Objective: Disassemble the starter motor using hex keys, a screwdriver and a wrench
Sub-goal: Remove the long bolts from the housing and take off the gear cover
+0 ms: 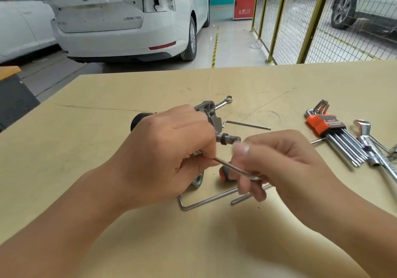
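Note:
The starter motor (209, 111) lies on the wooden table (129, 234), mostly hidden under my left hand (167, 155), which grips its body. Its black end (137, 120) shows at the left and its shaft (228, 138) sticks out to the right. My right hand (277, 166) pinches a bent hex key (236, 168); the key's far end runs to my left fingers at the motor. Below the hands a screwdriver handle (223, 175), red and black, peeks out.
Two loose hex keys (206, 200) lie below the hands and another hex key (247, 125) lies behind. A combination wrench (224, 102) rests past the motor. At the right sit an orange-holdered hex key set (328, 127) and a chrome socket wrench (373, 148). Cars and a fence stand beyond.

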`<move>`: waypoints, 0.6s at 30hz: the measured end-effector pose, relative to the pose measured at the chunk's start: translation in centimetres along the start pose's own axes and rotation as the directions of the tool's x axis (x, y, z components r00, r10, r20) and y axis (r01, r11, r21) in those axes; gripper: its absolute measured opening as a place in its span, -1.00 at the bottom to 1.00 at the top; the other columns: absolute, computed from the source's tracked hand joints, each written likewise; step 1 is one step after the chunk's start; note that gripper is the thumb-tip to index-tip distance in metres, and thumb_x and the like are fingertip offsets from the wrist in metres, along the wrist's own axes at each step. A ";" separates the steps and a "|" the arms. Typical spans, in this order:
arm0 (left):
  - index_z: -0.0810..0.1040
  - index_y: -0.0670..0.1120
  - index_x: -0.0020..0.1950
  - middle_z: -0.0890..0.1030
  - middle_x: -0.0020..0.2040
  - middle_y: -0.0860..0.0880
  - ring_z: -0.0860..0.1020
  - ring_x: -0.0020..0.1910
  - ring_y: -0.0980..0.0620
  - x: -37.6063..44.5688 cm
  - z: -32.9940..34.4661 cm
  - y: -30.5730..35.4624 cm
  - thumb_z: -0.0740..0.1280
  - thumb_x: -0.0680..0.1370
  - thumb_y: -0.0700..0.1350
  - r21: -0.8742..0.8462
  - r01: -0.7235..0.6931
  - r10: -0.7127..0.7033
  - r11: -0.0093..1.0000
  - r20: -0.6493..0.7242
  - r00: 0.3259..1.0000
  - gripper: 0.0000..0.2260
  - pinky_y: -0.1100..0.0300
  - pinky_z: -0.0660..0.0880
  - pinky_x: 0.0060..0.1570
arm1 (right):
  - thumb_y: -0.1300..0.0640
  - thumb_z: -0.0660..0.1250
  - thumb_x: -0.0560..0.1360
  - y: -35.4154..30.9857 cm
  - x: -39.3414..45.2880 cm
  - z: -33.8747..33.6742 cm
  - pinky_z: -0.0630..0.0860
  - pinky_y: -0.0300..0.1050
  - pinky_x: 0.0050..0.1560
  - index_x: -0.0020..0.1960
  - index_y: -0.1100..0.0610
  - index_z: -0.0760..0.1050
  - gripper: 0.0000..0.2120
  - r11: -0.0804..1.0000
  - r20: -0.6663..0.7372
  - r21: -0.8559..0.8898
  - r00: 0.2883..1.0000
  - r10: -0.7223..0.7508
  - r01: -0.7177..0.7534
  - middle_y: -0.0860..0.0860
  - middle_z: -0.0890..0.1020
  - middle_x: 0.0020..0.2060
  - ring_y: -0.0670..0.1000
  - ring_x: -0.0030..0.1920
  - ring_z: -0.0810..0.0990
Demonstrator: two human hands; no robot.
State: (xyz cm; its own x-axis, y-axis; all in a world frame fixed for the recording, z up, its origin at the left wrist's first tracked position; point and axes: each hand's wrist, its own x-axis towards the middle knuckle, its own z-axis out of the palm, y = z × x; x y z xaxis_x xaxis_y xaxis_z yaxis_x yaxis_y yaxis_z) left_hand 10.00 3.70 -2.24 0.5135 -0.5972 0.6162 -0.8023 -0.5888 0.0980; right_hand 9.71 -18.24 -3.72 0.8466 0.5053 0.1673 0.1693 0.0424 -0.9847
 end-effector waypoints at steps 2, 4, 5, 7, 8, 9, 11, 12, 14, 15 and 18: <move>0.61 -0.24 -0.23 0.49 -0.27 -0.04 0.36 -0.29 -0.07 0.1 0.2 0.2 0.44 0.56 -0.29 0.017 0.007 -0.007 1.000 0.000 1.000 -0.84 0.07 0.33 -0.30 | -0.15 0.40 0.33 0.0 -0.1 0.2 0.40 -0.13 -0.44 -0.38 0.17 0.62 -0.62 0.997 0.066 -0.037 0.996 0.066 -0.064 0.13 0.58 -0.51 0.08 -0.46 0.47; 0.64 -0.23 -0.21 0.47 -0.26 -0.02 0.34 -0.28 -0.06 0.0 0.4 0.3 0.44 0.57 -0.27 0.034 0.017 -0.017 0.999 -0.003 1.000 -0.85 0.10 0.31 -0.27 | -0.13 0.41 0.31 -0.1 -0.1 0.3 0.41 -0.11 -0.43 -0.39 0.20 0.61 -0.62 0.994 0.089 -0.041 0.991 0.103 -0.100 0.11 0.58 -0.52 0.09 -0.46 0.48; 0.67 -0.22 -0.18 0.48 -0.25 -0.03 0.36 -0.28 -0.06 0.0 0.4 0.3 0.44 0.59 -0.23 0.041 0.021 -0.021 0.999 -0.003 1.000 -0.84 0.10 0.32 -0.27 | -0.11 0.41 0.31 -0.2 -0.2 0.4 0.41 -0.11 -0.43 -0.39 0.21 0.61 -0.64 0.994 0.077 -0.042 0.991 0.109 -0.106 0.10 0.58 -0.52 0.08 -0.46 0.49; 0.74 -0.18 -0.08 0.57 -0.21 -0.04 0.43 -0.26 -0.09 -0.1 0.3 0.2 0.43 0.63 -0.11 0.045 0.009 -0.010 0.999 0.017 1.000 -0.82 0.02 0.41 -0.27 | -0.03 0.41 0.34 -0.1 -0.1 0.4 0.41 -0.11 -0.44 -0.41 0.18 0.61 -0.70 0.993 0.032 -0.054 0.994 0.102 -0.100 0.11 0.58 -0.51 0.05 -0.45 0.51; 0.76 -0.16 -0.03 0.62 -0.18 -0.04 0.47 -0.24 -0.11 -0.2 0.1 0.1 0.42 0.64 -0.10 0.040 -0.008 0.006 0.999 0.038 0.999 -0.83 -0.01 0.44 -0.25 | 0.00 0.40 0.35 -0.1 -0.1 0.3 0.40 -0.11 -0.44 -0.42 0.18 0.60 -0.72 0.993 0.008 -0.070 0.996 0.094 -0.093 0.15 0.58 -0.50 0.05 -0.45 0.51; 0.77 -0.15 0.00 0.66 -0.15 -0.04 0.49 -0.22 -0.12 -0.2 -0.1 0.1 0.42 0.64 -0.13 0.038 -0.025 0.022 0.999 0.055 0.998 -0.85 -0.03 0.45 -0.24 | 0.01 0.40 0.35 0.0 -0.1 0.3 0.39 -0.10 -0.45 -0.42 0.18 0.60 -0.72 0.992 -0.012 -0.090 0.996 0.086 -0.087 0.19 0.59 -0.47 0.04 -0.46 0.50; 0.77 -0.15 0.00 0.66 -0.18 -0.04 0.49 -0.23 -0.16 -0.2 -0.2 0.1 0.41 0.63 -0.22 0.053 -0.038 0.035 0.998 0.062 0.997 -0.87 -0.04 0.46 -0.27 | 0.03 0.41 0.35 0.2 -0.1 0.3 0.38 -0.11 -0.46 -0.41 0.20 0.59 -0.73 0.989 -0.042 -0.121 0.996 0.076 -0.080 0.18 0.59 -0.48 0.00 -0.48 0.47; 0.77 -0.16 -0.01 0.64 -0.21 -0.06 0.48 -0.25 -0.17 -0.2 -0.1 0.1 0.40 0.62 -0.25 0.060 -0.038 0.035 0.997 0.061 0.998 -0.86 -0.04 0.45 -0.30 | 0.04 0.42 0.35 0.3 -0.1 0.2 0.38 -0.12 -0.46 -0.39 0.21 0.59 -0.74 0.989 -0.046 -0.124 0.996 0.074 -0.079 0.14 0.58 -0.51 0.00 -0.49 0.46; 0.77 -0.19 -0.03 0.60 -0.25 -0.09 0.45 -0.29 -0.17 -0.1 0.1 0.2 0.39 0.61 -0.27 0.068 -0.035 0.031 0.997 0.055 0.998 -0.85 -0.04 0.44 -0.32 | 0.00 0.48 0.31 0.4 -0.1 0.1 0.38 -0.12 -0.46 -0.34 0.23 0.60 -0.72 0.991 -0.031 -0.113 0.997 0.072 -0.075 0.09 0.56 -0.53 0.00 -0.48 0.44; 0.77 -0.19 -0.03 0.58 -0.25 -0.10 0.44 -0.30 -0.15 -0.1 0.2 0.2 0.38 0.62 -0.26 0.068 -0.029 0.026 0.997 0.048 0.999 -0.84 -0.01 0.43 -0.32 | -0.06 0.50 0.28 0.4 -0.1 0.0 0.37 -0.11 -0.46 -0.33 0.22 0.61 -0.68 0.993 -0.013 -0.098 0.997 0.072 -0.072 0.09 0.57 -0.51 0.01 -0.48 0.44; 0.77 -0.20 -0.02 0.54 -0.27 -0.09 0.40 -0.30 -0.08 -0.1 0.1 0.3 0.39 0.61 -0.26 0.064 -0.004 0.002 0.998 0.033 0.999 -0.85 0.10 0.38 -0.28 | -0.28 0.50 0.23 0.0 0.0 -0.1 0.33 -0.06 -0.43 -0.30 0.18 0.64 -0.52 0.997 0.074 -0.017 0.994 0.079 -0.078 0.16 0.61 -0.42 0.05 -0.47 0.43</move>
State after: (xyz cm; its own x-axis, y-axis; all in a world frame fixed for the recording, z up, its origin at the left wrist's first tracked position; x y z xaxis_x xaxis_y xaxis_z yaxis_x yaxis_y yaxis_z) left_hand 9.73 3.50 -2.33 0.5221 -0.6159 0.5900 -0.7832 -0.6200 0.0458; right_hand 9.80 -18.31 -3.75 0.8176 0.5695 0.0847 0.1113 -0.0120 -0.9937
